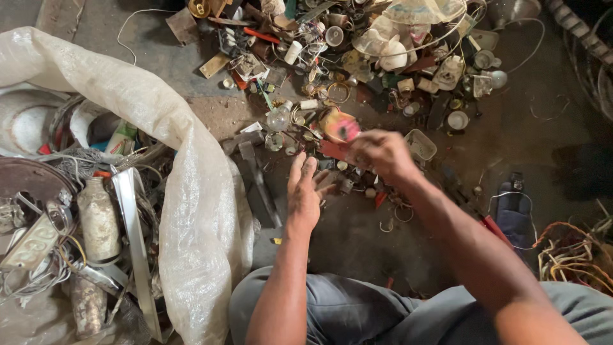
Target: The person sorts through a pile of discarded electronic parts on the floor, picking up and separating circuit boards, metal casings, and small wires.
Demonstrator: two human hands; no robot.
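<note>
Head view, person seated on a dirty concrete floor (396, 236), grey trousers at the bottom edge. Left hand (304, 191) released, palm up, fingers spread, holding nothing, hovering over small scrap bits on the floor. Right hand (377, 153) blurred, fingers curled in; looks pinched on something small, but what it grips can't be told. A pink-and-yellow round piece (340, 126) sits just beyond the right hand, touching or just beside the fingertips, can't tell which.

Ahead of both hands: scrap pile (357, 57) of wires, plastic caps, white sockets and metal bits. Clear light bulb (279, 119) at the near edge of the pile, left of the pink piece. Small clear plastic tub (421, 144) just right of the right hand.

Left side: big white woven sack (191, 211), open, with a dusty bottle (99, 220), metal strip (131, 217) and tangled wire inside. Far right: orange wire bundle (575, 255).
</note>
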